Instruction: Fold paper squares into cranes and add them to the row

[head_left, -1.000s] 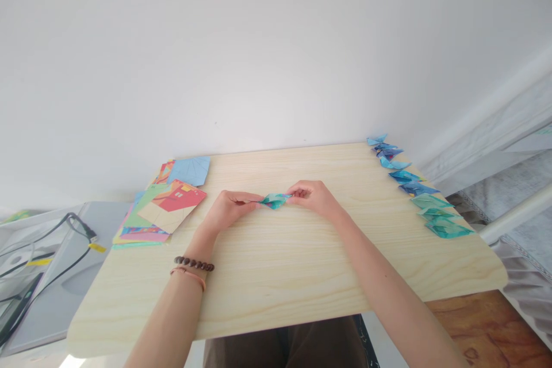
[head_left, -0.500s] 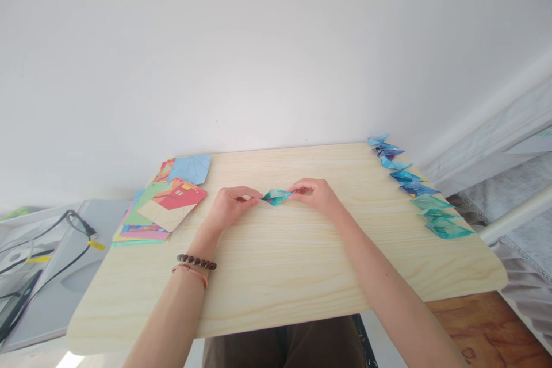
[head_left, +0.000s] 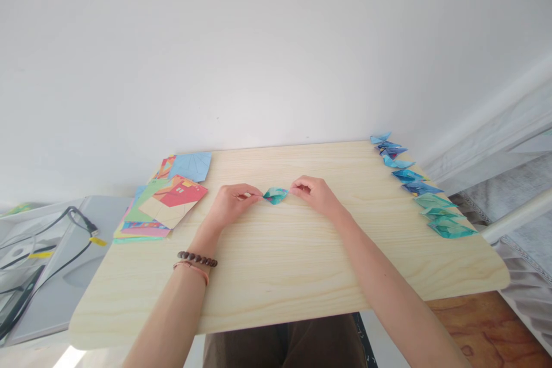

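Note:
A small teal folded-paper piece (head_left: 275,196), pointed at both ends like an origami boat, is held just over the middle of the table. My left hand (head_left: 233,201) pinches its left tip between thumb and forefinger. At the opposite tip, the closed fingertips of my right hand (head_left: 314,192) meet the paper. A brown bead bracelet (head_left: 197,258) circles my left wrist.
Patterned paper sheets (head_left: 172,207) lie stacked on the left of the wooden table (head_left: 280,264). A row of blue and green folded paper pieces (head_left: 417,187) runs along the right edge. Cables (head_left: 64,264) lie beyond the left side; a white wall (head_left: 276,57) rises behind.
The teal piece has turned slightly and looks shorter and more rounded between my fingers. Both hands stay in nearly the same place. The whole view has shifted a little.

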A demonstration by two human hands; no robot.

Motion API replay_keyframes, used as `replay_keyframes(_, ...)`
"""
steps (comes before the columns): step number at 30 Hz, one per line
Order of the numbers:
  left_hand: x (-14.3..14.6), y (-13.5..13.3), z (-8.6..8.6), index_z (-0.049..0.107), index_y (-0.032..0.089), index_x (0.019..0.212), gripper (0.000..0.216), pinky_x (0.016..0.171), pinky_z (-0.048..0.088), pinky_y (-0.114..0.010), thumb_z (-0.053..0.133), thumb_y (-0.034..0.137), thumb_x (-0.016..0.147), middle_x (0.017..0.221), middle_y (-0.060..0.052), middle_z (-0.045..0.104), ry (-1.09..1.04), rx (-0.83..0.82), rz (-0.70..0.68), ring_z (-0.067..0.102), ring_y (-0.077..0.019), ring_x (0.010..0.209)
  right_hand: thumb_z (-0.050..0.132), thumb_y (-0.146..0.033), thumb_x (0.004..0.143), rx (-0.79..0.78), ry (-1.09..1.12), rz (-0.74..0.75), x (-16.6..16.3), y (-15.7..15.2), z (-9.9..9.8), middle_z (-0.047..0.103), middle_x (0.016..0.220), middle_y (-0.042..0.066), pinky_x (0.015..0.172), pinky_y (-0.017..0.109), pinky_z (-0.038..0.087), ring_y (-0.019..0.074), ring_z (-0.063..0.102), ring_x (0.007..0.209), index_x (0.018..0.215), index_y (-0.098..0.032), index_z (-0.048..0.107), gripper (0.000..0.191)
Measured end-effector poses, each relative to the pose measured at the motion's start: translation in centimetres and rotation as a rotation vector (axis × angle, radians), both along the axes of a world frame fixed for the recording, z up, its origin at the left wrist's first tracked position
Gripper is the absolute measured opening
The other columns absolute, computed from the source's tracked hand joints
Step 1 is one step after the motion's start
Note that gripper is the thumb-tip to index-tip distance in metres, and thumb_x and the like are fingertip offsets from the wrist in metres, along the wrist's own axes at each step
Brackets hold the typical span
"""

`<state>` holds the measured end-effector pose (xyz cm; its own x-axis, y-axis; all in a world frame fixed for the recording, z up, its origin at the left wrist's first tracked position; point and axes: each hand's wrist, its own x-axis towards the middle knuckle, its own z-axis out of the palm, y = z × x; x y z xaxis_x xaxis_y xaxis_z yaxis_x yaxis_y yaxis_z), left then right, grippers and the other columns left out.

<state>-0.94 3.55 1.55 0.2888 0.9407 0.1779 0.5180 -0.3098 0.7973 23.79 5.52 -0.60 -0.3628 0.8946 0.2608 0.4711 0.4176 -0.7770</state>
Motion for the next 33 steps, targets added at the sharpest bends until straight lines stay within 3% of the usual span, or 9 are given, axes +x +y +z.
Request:
replay_keyframes(8, 0.1, -0.1, 0.1, 0.07, 0.02, 0.077, 0.024, 0.074, 0.049, -0.027, 0.055, 0.038, 0.077, 0.085, -0.002, 0.071, 0.054, 0.033, 0.003, 0.063, -0.0179, 0.081, 0.048, -0.029, 0.084, 0.032, -0.012, 0.018, -0.2, -0.2, 0.3, 0.059, 0.075, 0.0, 0.062, 0.023, 0.037, 0.0098, 0.048, 0.063, 0.079, -0.017, 0.059, 0.017)
replay_keyframes(18, -0.2, 0.2, -0.4, 0.069, 0.018, 0.087, 0.029, 0.074, 0.052, -0.029, 0.059, 0.043, 0.075, 0.09, -0.005, 0.07, -0.009, -0.044, 0.015, 0.064, -0.0178, 0.079, 0.06, -0.039, 0.076, -0.066, 0.065, 0.01, -0.1, -0.2, 0.1, 0.061, 0.076, 0.001, 0.059, 0.023, 0.038, 0.0098, 0.048, 0.062, 0.083, -0.018, 0.065, 0.023)
replay_keyframes(30, -0.7, 0.4, -0.9, 0.07, 0.02, 0.088, 0.031, 0.069, 0.052, -0.027, 0.059, 0.046, 0.075, 0.089, -0.004, 0.071, 0.051, -0.053, 0.072, 0.064, -0.0171, 0.071, 0.056, -0.037, 0.079, -0.014, 0.027, -0.023, -0.1, -0.2, -0.1, 0.062, 0.074, 0.001, 0.057, 0.023, 0.038, 0.0097, 0.046, 0.058, 0.078, -0.018, 0.064, 0.021)
replay_keyframes(33, -0.3, 0.3, -0.5, 0.07, 0.019, 0.086, 0.029, 0.071, 0.051, -0.027, 0.057, 0.044, 0.077, 0.09, -0.003, 0.071, 0.067, -0.008, 0.087, 0.064, -0.0166, 0.073, 0.049, -0.036, 0.084, 0.055, 0.014, -0.102, -0.1, 0.1, -0.2, 0.062, 0.076, 0.002, 0.061, 0.024, 0.039, 0.0108, 0.049, 0.061, 0.079, -0.018, 0.063, 0.024)
